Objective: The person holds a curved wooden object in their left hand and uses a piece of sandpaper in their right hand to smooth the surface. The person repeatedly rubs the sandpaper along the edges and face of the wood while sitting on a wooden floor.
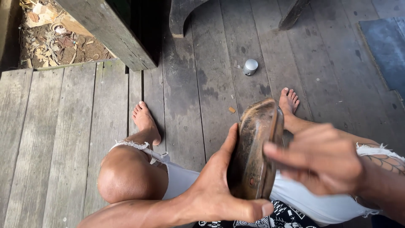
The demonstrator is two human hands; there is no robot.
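Observation:
A worn brown leather shoe [255, 147] is held sole-up over my lap, its toe pointing away from me. My left hand [215, 185] grips it from the left and underneath, thumb along the near end. My right hand [322, 158] is at the shoe's right side, blurred, fingers bent with the index finger laid against the sole's edge. Whether the right hand holds something small cannot be told. My bare knees and feet frame the shoe.
I sit on a grey plank deck [63, 139]. A small round silver-capped tin [250, 66] stands on the boards beyond my right foot. A dark wooden post [109, 29] and furniture legs rise at the top. A dark mat [386, 46] lies at the right edge.

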